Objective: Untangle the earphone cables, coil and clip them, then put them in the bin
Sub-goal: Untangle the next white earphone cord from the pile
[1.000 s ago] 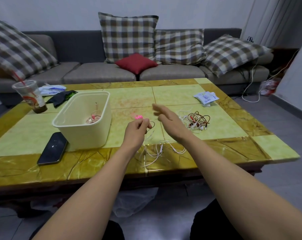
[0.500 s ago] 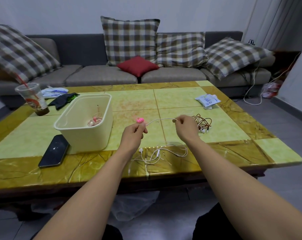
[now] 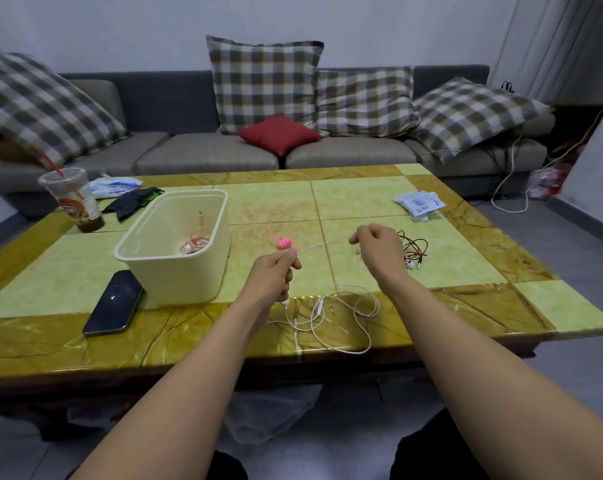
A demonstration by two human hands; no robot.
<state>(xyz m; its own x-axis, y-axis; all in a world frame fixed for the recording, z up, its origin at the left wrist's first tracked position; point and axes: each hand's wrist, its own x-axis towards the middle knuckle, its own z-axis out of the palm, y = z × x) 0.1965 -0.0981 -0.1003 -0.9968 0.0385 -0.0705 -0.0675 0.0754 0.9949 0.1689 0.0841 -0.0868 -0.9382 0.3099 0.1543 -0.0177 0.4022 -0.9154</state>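
Head view cuts off both bare forearms at the bottom edge, and the dark shapes below them by the floor are too dim to name. The left hand [image 3: 274, 271] is curled shut, thumb and fingers pinching the thin white earphone cable [image 3: 331, 318]; a short stretch of cable sticks out past its knuckles toward the right, blurred. Just beyond that hand sits a small pink ribbed cable clip [image 3: 283, 242], also blurred, so I cannot tell whether it rests on the tabletop or is held. The right hand [image 3: 379, 247] is loosely closed with the fingers curled under; whether cable runs between its fingertips is hidden. The rest of the white cable lies in loose loops near the front edge of the green and amber tiled tabletop [image 3: 500, 258], between the two wrists.

Partly behind the right hand lies a tangle of brown and red earphone cables [image 3: 414, 249] with white earbuds at its near side. The cream rectangular plastic bin [image 3: 175, 268] stands left of centre and holds one coiled pale pink earphone set [image 3: 194, 242]. A black smartphone [image 3: 114, 301] lies against its front left corner. A clear plastic cup with a red straw [image 3: 73, 199] stands near the back left corner, a white packet [image 3: 418, 201] toward the back right.
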